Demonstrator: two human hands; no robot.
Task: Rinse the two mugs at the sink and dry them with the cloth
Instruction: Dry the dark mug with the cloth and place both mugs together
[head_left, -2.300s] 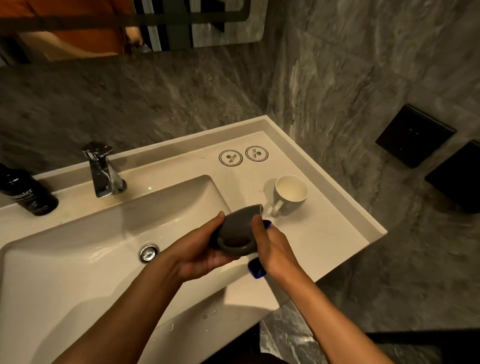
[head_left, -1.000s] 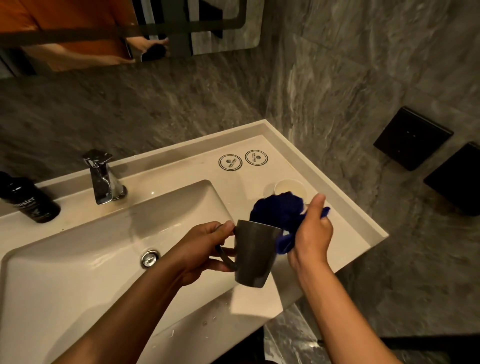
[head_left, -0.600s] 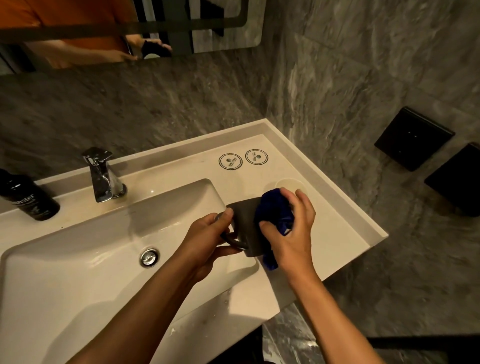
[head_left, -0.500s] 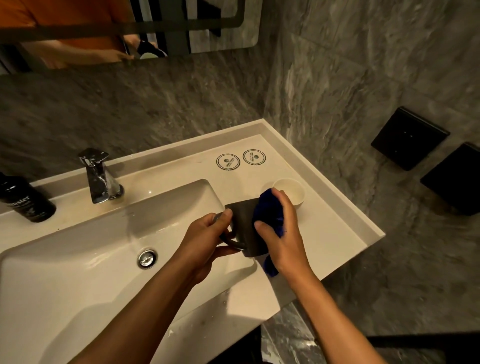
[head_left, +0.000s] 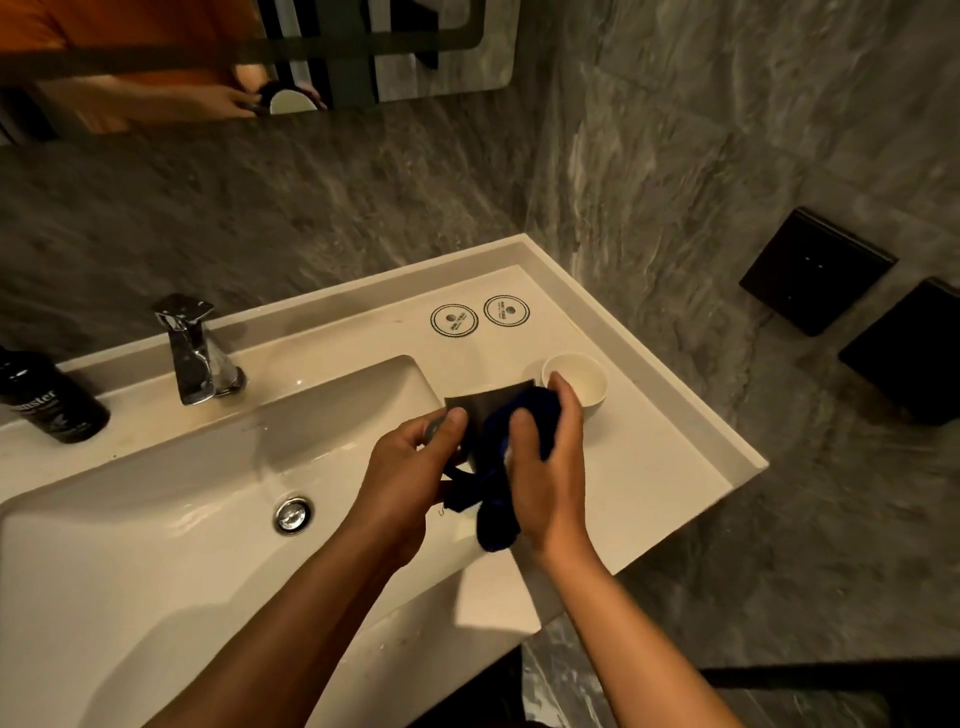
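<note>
You're drying the dark mug (head_left: 480, 410) over the sink (head_left: 156, 545) edge, left hand (head_left: 402, 478) gripping it, right hand (head_left: 545, 467) pinching the blue cloth (head_left: 498, 499) against it, white mug (head_left: 584, 382) waiting on the table (head_left: 649, 467).

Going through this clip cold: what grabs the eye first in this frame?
The two hands meeting over the basin's right edge: the left hand grips the dark grey mug while the right hand presses the blue cloth against its side. Just behind them the white mug stands upright on the counter, near two round printed coasters. The chrome tap is at back left.
</note>
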